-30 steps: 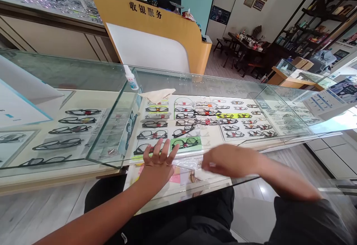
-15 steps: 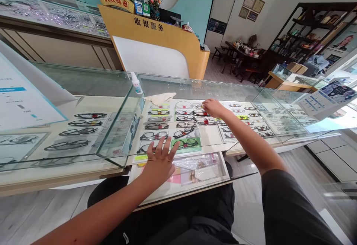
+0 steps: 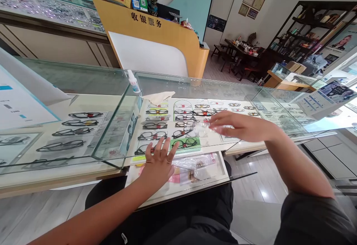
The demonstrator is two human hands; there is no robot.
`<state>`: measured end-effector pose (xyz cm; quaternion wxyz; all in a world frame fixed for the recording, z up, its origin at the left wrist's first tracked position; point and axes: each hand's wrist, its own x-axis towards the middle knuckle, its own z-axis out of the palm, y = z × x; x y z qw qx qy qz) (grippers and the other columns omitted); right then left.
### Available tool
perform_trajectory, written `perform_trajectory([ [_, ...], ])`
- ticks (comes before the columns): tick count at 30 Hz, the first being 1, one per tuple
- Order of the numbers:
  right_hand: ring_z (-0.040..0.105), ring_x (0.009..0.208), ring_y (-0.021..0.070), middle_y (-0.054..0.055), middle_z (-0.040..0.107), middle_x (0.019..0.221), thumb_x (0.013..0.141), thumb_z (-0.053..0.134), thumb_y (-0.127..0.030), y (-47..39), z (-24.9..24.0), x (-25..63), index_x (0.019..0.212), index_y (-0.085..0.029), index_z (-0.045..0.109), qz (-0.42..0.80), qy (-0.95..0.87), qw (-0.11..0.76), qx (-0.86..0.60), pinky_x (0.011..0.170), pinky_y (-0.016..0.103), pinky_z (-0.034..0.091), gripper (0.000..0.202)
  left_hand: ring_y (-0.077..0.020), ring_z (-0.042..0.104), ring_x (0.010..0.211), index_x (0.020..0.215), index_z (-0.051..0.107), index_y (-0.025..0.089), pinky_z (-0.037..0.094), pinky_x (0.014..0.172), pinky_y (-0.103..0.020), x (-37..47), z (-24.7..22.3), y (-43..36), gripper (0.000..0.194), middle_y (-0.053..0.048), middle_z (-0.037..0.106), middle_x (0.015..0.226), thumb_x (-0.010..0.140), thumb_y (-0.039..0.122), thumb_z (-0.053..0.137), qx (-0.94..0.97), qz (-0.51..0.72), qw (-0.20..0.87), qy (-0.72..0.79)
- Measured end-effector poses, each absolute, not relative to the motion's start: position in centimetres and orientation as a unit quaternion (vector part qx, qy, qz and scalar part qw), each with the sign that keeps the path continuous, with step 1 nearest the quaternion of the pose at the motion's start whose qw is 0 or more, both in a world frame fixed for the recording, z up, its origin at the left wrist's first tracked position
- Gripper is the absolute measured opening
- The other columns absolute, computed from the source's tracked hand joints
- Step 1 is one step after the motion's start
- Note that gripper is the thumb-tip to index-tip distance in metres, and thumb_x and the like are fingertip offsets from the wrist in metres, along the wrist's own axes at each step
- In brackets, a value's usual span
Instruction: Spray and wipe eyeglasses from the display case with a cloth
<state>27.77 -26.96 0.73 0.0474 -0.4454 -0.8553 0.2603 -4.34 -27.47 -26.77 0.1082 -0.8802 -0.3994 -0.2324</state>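
My left hand (image 3: 158, 159) lies over the front edge of the glass counter, its fingers spread and nothing held. Below its fingertips are dark-framed eyeglasses (image 3: 145, 149) and another pair of eyeglasses (image 3: 187, 143) on a green card. My right hand (image 3: 237, 126) reaches in from the right, fingers pointing left. At its fingertips is a clear, whitish thing (image 3: 202, 130), smeared by motion; its kind cannot be made out. Rows of eyeglasses (image 3: 154, 125) with small red tags lie around both hands.
A white bottle (image 3: 134, 82) and a beige cloth (image 3: 158, 98) rest on the glass counter (image 3: 223, 88). An open drawer (image 3: 178, 193) with plastic bags (image 3: 198, 163) is before my lap. A white display card (image 3: 25, 96) stands left, a printed card (image 3: 331, 96) right.
My right hand has come back nearer and to the right from the far rows. The blurred whitish thing now shows at its fingertips. My left hand stays nearly in place.
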Motion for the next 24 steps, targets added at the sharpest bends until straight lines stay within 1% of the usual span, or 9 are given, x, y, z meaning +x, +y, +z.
perform_trajectory([
  [2, 0.061, 0.148, 0.0258, 0.006, 0.071, 0.154, 0.116, 0.044, -0.051, -29.4, 1.2, 27.5, 0.140, -0.026, 0.078, 0.330, -0.842, -0.024, -0.426, 0.125, 0.042, 0.048, 0.048, -0.0499, 0.043, 0.159, 0.177, 0.029, 0.021, 0.011, 0.132, -0.071, -4.3, -26.6, -27.6, 0.102, -0.030, 0.046, 0.171, 0.088, 0.029, 0.078, -0.881, -0.230, 0.104, -0.400],
  [4, 0.060, 0.150, 0.0273, 0.007, 0.069, 0.158, 0.115, 0.044, -0.051, -30.8, -0.1, 27.5, 0.140, -0.027, 0.077, 0.379, -0.818, -0.092, -0.422, 0.124, 0.042, 0.049, 0.048, -0.0499, 0.043, 0.159, 0.179, 0.024, 0.023, 0.012, 0.132, -0.071, -4.3, -26.4, -27.6, 0.105, -0.030, 0.047, 0.171, 0.089, 0.029, 0.078, -0.882, -0.227, 0.099, -0.401],
  [8, 0.053, 0.157, 0.0348, 0.012, 0.066, 0.161, 0.111, 0.046, -0.061, -31.2, -6.8, 28.4, 0.123, -0.026, 0.083, 0.387, -0.787, -0.192, -0.440, 0.126, 0.051, 0.049, 0.053, -0.0513, 0.042, 0.159, 0.180, 0.018, 0.023, 0.012, 0.131, -0.073, -4.3, -26.3, -27.7, 0.112, -0.030, 0.046, 0.171, 0.088, 0.032, 0.080, -0.883, -0.221, 0.088, -0.404],
  [11, 0.047, 0.162, 0.0410, 0.019, 0.060, 0.167, 0.106, 0.053, -0.063, -30.6, -12.8, 29.3, 0.132, -0.017, 0.081, 0.370, -0.753, -0.257, -0.479, 0.130, 0.057, 0.046, 0.059, -0.0522, 0.040, 0.160, 0.180, 0.020, 0.022, 0.011, 0.131, -0.074, -4.4, -26.4, -27.7, 0.110, -0.031, 0.045, 0.171, 0.089, 0.036, 0.081, -0.885, -0.218, 0.079, -0.404],
  [13, 0.043, 0.165, 0.0433, 0.024, 0.053, 0.171, 0.106, 0.055, -0.058, -30.1, -16.2, 29.8, 0.144, -0.011, 0.075, 0.331, -0.732, -0.268, -0.531, 0.131, 0.059, 0.043, 0.063, -0.0522, 0.039, 0.161, 0.180, 0.022, 0.022, 0.010, 0.131, -0.074, -4.4, -26.5, -27.6, 0.108, -0.032, 0.044, 0.171, 0.090, 0.037, 0.081, -0.886, -0.214, 0.077, -0.405],
  [15, 0.034, 0.169, 0.0439, 0.026, 0.043, 0.177, 0.108, 0.051, -0.053, -29.3, -18.9, 30.2, 0.157, -0.006, 0.063, 0.297, -0.723, -0.261, -0.566, 0.135, 0.060, 0.036, 0.069, -0.0520, 0.039, 0.161, 0.180, 0.023, 0.022, 0.011, 0.131, -0.074, -4.4, -26.5, -27.6, 0.108, -0.031, 0.045, 0.171, 0.090, 0.036, 0.081, -0.886, -0.215, 0.075, -0.405],
  [18, 0.022, 0.174, 0.0408, 0.023, 0.031, 0.184, 0.109, 0.047, -0.051, -27.6, -21.9, 31.0, 0.169, -0.006, 0.047, 0.236, -0.719, -0.237, -0.610, 0.141, 0.056, 0.023, 0.075, -0.0518, 0.039, 0.160, 0.180, 0.024, 0.023, 0.011, 0.130, -0.074, -4.4, -26.5, -27.6, 0.108, -0.031, 0.045, 0.171, 0.089, 0.035, 0.081, -0.884, -0.223, 0.069, -0.406],
  [21, 0.014, 0.175, 0.0432, 0.021, 0.025, 0.187, 0.107, 0.048, -0.048, -25.4, -24.2, 31.9, 0.168, -0.006, 0.048, 0.172, -0.717, -0.213, -0.641, 0.142, 0.056, 0.016, 0.074, -0.0523, 0.041, 0.159, 0.180, 0.023, 0.022, 0.012, 0.130, -0.074, -4.4, -26.6, -27.5, 0.110, -0.031, 0.047, 0.170, 0.089, 0.034, 0.082, -0.883, -0.224, 0.079, -0.404],
  [24, 0.013, 0.175, 0.0438, 0.020, 0.023, 0.187, 0.107, 0.046, -0.045, -23.3, -26.1, 32.9, 0.168, -0.004, 0.048, 0.139, -0.722, -0.200, -0.647, 0.142, 0.055, 0.012, 0.073, -0.0508, 0.043, 0.157, 0.182, 0.014, 0.024, 0.014, 0.129, -0.073, -4.3, -26.7, -27.5, 0.111, -0.030, 0.049, 0.167, 0.091, 0.030, 0.078, -0.880, -0.230, 0.097, -0.403],
])
